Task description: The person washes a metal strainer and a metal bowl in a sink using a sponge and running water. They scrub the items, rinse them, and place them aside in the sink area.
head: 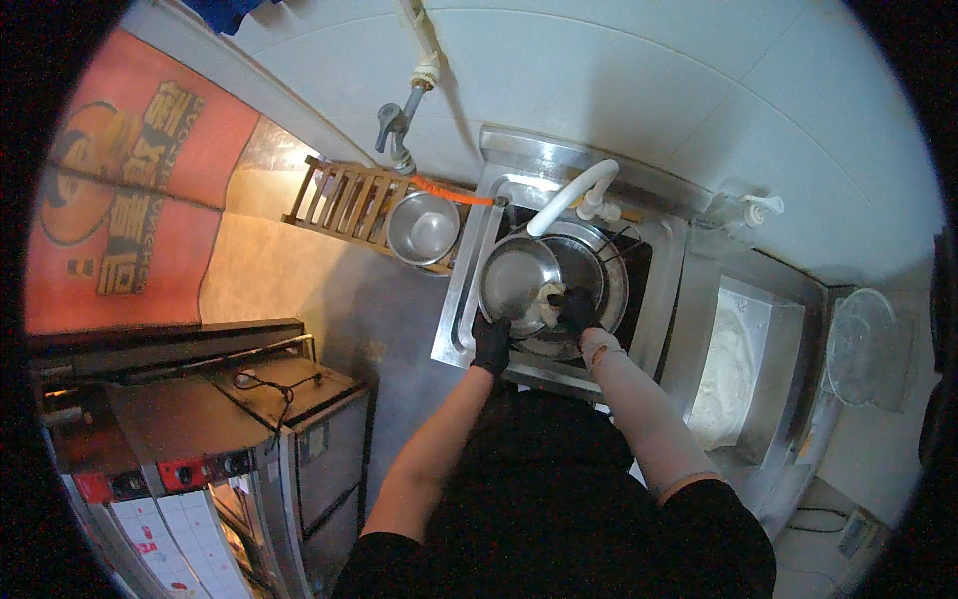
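Observation:
A round stainless steel bowl (516, 269) is held over a metal sink (645, 329). My left hand (491, 346), in a black glove, grips the bowl's near left rim. In my right hand (578, 311), also black-gloved, is a pale, crumpled scrubber or cloth (551, 301), pressed against the bowl's inner right side; its exact kind is hard to tell. Beneath and to the right, partly hidden by the bowl and my right hand, a larger round metal pan (620, 288) sits in the sink. The white faucet spout (557, 206) ends just above the bowl's far rim.
Left of the sink, a metal pot (423, 227) sits on a slatted wooden rack (352, 202). An orange hose (453, 192) runs from a wall tap (391, 123) to the sink. A steel bin (726, 367) of white powder stands right, and a metal appliance (172, 419) lower left.

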Available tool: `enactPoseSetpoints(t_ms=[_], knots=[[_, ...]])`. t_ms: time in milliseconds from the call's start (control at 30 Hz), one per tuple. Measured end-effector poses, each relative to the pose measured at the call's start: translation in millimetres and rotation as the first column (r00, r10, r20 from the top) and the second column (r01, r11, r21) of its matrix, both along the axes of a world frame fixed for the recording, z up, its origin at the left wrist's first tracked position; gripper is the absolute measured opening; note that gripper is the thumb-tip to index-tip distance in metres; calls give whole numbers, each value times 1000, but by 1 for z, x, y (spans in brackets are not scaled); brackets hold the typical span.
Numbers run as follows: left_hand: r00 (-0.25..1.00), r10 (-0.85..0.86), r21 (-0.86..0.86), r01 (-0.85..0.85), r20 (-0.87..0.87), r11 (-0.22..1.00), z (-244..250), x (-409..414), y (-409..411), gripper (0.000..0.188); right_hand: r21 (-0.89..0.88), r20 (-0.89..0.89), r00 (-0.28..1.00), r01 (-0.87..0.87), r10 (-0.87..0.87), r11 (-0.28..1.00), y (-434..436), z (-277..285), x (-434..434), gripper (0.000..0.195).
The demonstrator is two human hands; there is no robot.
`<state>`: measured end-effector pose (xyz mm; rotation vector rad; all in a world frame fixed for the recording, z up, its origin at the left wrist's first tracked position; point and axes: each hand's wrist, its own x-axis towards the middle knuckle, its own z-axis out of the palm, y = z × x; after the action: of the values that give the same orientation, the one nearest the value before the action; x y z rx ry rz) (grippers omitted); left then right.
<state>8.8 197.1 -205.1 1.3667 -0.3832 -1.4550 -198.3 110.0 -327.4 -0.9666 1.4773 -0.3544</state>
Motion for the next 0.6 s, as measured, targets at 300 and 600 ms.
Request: enactPoseSetpoints(t_ms=[300, 600], knots=[[956, -251, 132, 231, 155, 964, 33, 1, 3, 62, -813, -273, 958, -280, 91, 510, -45, 133, 28, 37], [986, -146, 72, 152, -75, 986, 19, 14, -2, 64, -640, -8, 956, -231, 295, 732, 10, 98, 27, 21]])
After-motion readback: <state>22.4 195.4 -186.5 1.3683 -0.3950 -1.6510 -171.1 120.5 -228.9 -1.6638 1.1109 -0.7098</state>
